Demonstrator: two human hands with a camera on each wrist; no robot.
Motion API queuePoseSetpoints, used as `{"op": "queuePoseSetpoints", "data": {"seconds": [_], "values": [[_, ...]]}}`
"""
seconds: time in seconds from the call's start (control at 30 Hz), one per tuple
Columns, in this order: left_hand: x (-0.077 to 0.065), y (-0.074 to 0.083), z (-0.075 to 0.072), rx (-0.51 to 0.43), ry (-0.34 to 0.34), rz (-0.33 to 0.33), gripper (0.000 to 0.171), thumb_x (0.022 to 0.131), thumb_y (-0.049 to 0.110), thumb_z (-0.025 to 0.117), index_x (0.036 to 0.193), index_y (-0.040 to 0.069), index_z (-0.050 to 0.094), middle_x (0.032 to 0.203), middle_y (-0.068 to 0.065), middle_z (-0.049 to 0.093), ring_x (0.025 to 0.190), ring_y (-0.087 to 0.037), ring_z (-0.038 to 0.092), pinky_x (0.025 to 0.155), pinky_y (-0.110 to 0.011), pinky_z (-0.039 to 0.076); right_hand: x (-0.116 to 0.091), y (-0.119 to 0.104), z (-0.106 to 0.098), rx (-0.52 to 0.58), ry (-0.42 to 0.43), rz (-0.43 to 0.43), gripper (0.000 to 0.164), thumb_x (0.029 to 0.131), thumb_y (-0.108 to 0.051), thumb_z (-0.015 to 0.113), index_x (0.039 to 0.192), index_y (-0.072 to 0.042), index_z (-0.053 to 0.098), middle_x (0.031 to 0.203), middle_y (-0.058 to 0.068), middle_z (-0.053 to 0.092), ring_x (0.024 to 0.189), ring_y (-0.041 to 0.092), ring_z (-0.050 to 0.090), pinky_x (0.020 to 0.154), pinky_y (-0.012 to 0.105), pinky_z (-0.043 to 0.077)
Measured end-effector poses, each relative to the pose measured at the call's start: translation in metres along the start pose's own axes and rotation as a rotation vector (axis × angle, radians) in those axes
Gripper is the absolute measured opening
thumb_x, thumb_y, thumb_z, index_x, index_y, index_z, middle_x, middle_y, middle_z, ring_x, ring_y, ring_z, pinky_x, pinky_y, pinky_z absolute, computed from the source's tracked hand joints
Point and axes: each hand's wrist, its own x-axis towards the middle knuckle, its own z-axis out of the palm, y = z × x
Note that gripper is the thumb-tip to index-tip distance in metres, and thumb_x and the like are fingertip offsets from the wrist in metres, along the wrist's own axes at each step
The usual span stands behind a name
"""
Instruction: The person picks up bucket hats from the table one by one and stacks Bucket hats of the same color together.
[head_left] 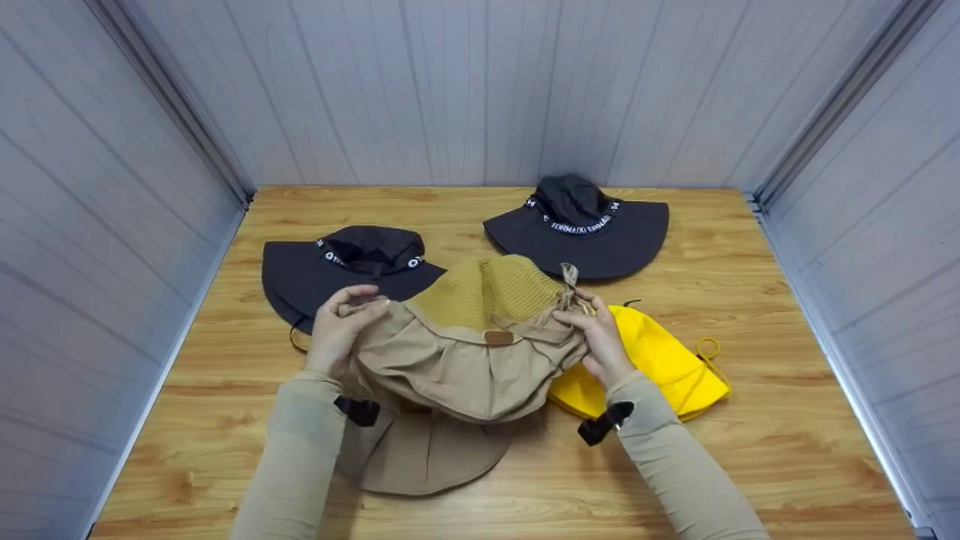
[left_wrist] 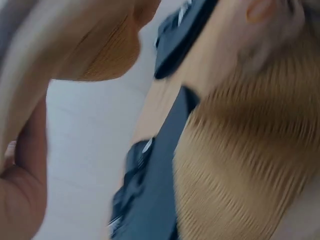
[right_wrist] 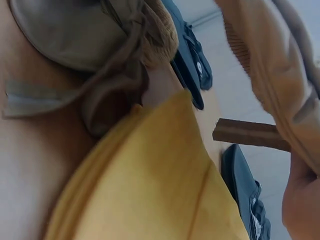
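A khaki sun hat [head_left: 457, 367] with a ribbed mustard crown, a small brown tag and a ribbon bow is held up off the table between both hands. My left hand [head_left: 341, 326] grips its brim at the left side, thumb on top. At the right side, beside the bow, my right hand [head_left: 600, 341] pinches the brim. Partly hidden under it, a second khaki hat [head_left: 435, 454] lies on the table. In the left wrist view a ribbed crown [left_wrist: 250, 150] fills the right side. A yellow hat [head_left: 667, 364] lies behind and beside my right wrist.
One black wide-brimmed hat [head_left: 296, 274] rests at the left beyond my left hand. Another black hat [head_left: 600, 251], with white lettering, sits near the back edge. The wooden tabletop [head_left: 787, 450] is enclosed by pale panel walls [head_left: 480, 90] at the back and sides.
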Motion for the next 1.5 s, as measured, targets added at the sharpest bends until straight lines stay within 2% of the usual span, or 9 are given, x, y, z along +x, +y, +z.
{"op": "queuePoseSetpoints", "data": {"seconds": [0.13, 0.2, 0.27, 0.43, 0.63, 0.83, 1.0, 1.23, 1.5], "values": [[-0.004, 0.016, -0.019, 0.386, -0.089, -0.059, 0.035, 0.082, 0.012, 0.081, 0.113, 0.001, 0.07, 0.094, 0.006, 0.073, 0.087, -0.006, 0.067, 0.081, -0.021, 0.053, -0.004, 0.008, 0.006, -0.051, -0.023, 0.012, 0.047, 0.089, 0.01, 0.061, 0.124, -0.016, 0.044, 0.089, 0.002, 0.067, 0.072, 0.014, 0.069, 0.066, 0.026, 0.058], [-0.004, 0.025, -0.028, 0.51, -0.133, -0.082, 0.038, 0.081, 0.016, 0.083, 0.114, 0.0, 0.07, 0.096, 0.004, 0.073, 0.087, -0.003, 0.065, 0.079, -0.02, 0.053, -0.005, 0.013, 0.008, -0.063, -0.026, 0.007, 0.045, 0.088, 0.011, 0.062, 0.12, -0.015, 0.045, 0.09, 0.003, 0.066, 0.072, 0.015, 0.069, 0.066, 0.026, 0.058], [-0.004, 0.032, -0.037, 0.565, -0.16, -0.092, 0.038, 0.081, 0.015, 0.083, 0.114, -0.001, 0.071, 0.096, 0.003, 0.075, 0.085, -0.001, 0.066, 0.077, -0.018, 0.053, -0.008, 0.018, 0.011, -0.066, -0.033, -0.006, 0.043, 0.086, 0.014, 0.061, 0.115, -0.013, 0.045, 0.093, 0.003, 0.064, 0.074, 0.016, 0.068, 0.067, 0.026, 0.058], [-0.004, 0.044, -0.059, 0.59, -0.194, -0.103, 0.032, 0.083, 0.009, 0.08, 0.111, -0.003, 0.071, 0.087, 0.007, 0.075, 0.079, 0.002, 0.068, 0.073, -0.017, 0.054, -0.013, 0.031, 0.021, -0.114, -0.078, -0.033, 0.041, 0.082, 0.019, 0.061, 0.108, -0.008, 0.046, 0.099, 0.005, 0.061, 0.078, 0.016, 0.066, 0.068, 0.024, 0.057], [-0.009, 0.043, -0.079, 0.611, -0.197, -0.149, 0.028, 0.084, 0.009, 0.079, 0.109, -0.002, 0.071, 0.085, 0.006, 0.075, 0.076, 0.003, 0.068, 0.071, -0.016, 0.054, -0.021, 0.044, 0.031, -0.228, -0.136, -0.017, 0.04, 0.08, 0.019, 0.064, 0.101, -0.007, 0.042, 0.1, 0.006, 0.056, 0.079, 0.015, 0.062, 0.067, 0.023, 0.056], [-0.014, 0.029, -0.087, 0.65, -0.204, -0.204, 0.034, 0.085, 0.007, 0.077, 0.112, -0.01, 0.066, 0.086, 0.003, 0.074, 0.073, 0.002, 0.066, 0.067, -0.016, 0.053, -0.025, 0.058, 0.031, -0.34, -0.175, 0.023, 0.04, 0.079, 0.016, 0.068, 0.099, -0.006, 0.042, 0.096, 0.006, 0.059, 0.079, 0.015, 0.064, 0.066, 0.023, 0.055], [-0.016, 0.014, -0.095, 0.727, -0.197, -0.249, 0.033, 0.086, 0.008, 0.076, 0.112, -0.01, 0.067, 0.088, 0.001, 0.074, 0.074, 0.001, 0.063, 0.069, -0.016, 0.051, -0.023, 0.072, 0.027, -0.43, -0.202, 0.029, 0.04, 0.079, 0.014, 0.069, 0.099, -0.004, 0.041, 0.091, 0.007, 0.06, 0.073, 0.014, 0.063, 0.064, 0.022, 0.053], [-0.015, -0.009, -0.102, 0.811, -0.19, -0.276, 0.028, 0.086, 0.006, 0.075, 0.107, -0.011, 0.067, 0.092, -0.013, 0.075, 0.073, -0.004, 0.064, 0.066, -0.019, 0.051, -0.022, 0.08, 0.027, -0.598, -0.225, -0.031, 0.04, 0.077, 0.009, 0.075, 0.095, -0.004, 0.042, 0.092, 0.006, 0.058, 0.079, 0.013, 0.057, 0.066, 0.021, 0.05], [-0.012, -0.025, -0.1, 0.796, -0.146, -0.327, 0.022, 0.086, 0.003, 0.073, 0.104, -0.009, 0.068, 0.087, -0.009, 0.076, 0.07, -0.006, 0.065, 0.068, -0.023, 0.054, -0.022, 0.084, 0.027, -0.803, -0.224, -0.142, 0.041, 0.072, 0.004, 0.081, 0.093, -0.005, 0.047, 0.092, 0.003, 0.064, 0.093, 0.014, 0.055, 0.086, 0.027, 0.045]]}}
